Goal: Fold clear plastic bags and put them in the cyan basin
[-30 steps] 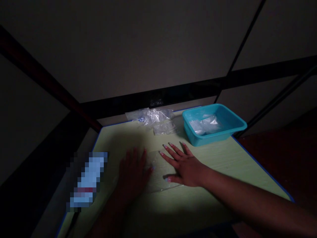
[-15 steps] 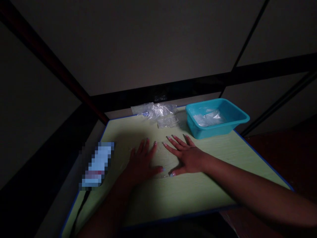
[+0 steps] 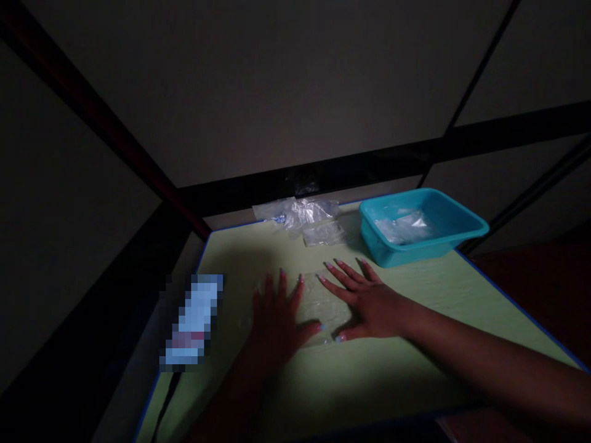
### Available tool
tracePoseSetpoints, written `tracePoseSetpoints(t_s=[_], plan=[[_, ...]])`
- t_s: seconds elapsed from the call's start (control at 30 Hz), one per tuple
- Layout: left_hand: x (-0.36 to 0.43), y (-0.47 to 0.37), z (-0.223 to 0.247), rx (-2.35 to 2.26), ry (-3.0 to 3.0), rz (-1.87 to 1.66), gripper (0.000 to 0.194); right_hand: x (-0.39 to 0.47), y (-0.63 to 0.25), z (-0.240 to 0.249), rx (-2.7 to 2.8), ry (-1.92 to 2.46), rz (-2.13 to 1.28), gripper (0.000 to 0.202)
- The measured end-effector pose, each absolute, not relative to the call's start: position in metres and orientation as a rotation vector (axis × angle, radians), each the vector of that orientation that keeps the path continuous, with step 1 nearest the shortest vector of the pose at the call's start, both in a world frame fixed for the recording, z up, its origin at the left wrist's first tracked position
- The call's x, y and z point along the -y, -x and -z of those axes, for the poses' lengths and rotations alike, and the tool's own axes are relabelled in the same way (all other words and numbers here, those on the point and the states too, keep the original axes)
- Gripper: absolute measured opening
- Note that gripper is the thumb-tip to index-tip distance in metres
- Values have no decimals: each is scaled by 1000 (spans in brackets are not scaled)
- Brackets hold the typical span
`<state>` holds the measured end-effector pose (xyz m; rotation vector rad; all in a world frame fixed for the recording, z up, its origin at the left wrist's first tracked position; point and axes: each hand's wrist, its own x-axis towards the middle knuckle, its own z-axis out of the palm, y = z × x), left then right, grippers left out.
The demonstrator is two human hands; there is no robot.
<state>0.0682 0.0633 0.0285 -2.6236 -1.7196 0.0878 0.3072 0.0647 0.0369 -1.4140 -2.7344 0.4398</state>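
A clear plastic bag [image 3: 318, 307] lies flat on the light green tabletop [image 3: 415, 363], its edges faint in the dim light. My left hand [image 3: 279, 320] rests palm down over its left part, fingers spread. Over its right part lies my right hand [image 3: 369, 303], also flat with the fingers apart. The two thumbs point towards each other, with a strip of the clear plastic showing between them. What lies beneath the palms is hidden.
Crumpled clear plastic bags [image 3: 314, 215] lie at the table's back edge. A turquoise basin [image 3: 425, 249] holding more clear plastic stands at back right. On the left is a blurred-out phone-like device [image 3: 194, 320] with a dark cable [image 3: 167, 397]. A wall rises behind.
The whole scene has shifted slightly right and down in view. Both hands stay flat on the bag, with little visible movement against the table.
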Motion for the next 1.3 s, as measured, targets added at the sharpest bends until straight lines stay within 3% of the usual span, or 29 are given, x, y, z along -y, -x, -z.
tracePoseSetpoints(t_s=[0.17, 0.53, 0.93, 1.0, 1.07, 1.13, 1.3], plan=[[-57, -73, -26, 1652, 2596, 77, 84, -63, -310, -33, 2724, 1377, -410, 103], [-54, -83, -32, 1508, 2781, 42, 72, -63, -307, -40, 2767, 1433, -463, 108], [-65, -79, -43, 1572, 2693, 64, 65, -64, -299, -54, 2763, 1506, -596, 101], [-59, -70, -54, 1510, 2750, 59, 59, -64, -298, -61, 2761, 1510, -588, 99], [-47, -57, -62, 1357, 2878, 75, 41, -59, -298, -72, 2765, 1499, -544, 98], [-31, -41, -64, 1150, 3014, 136, 30, -51, -301, -83, 2783, 1439, -516, 98], [2, -9, -43, 1026, 2993, 215, 34, -30, -316, -91, 2917, 1040, -648, 96]])
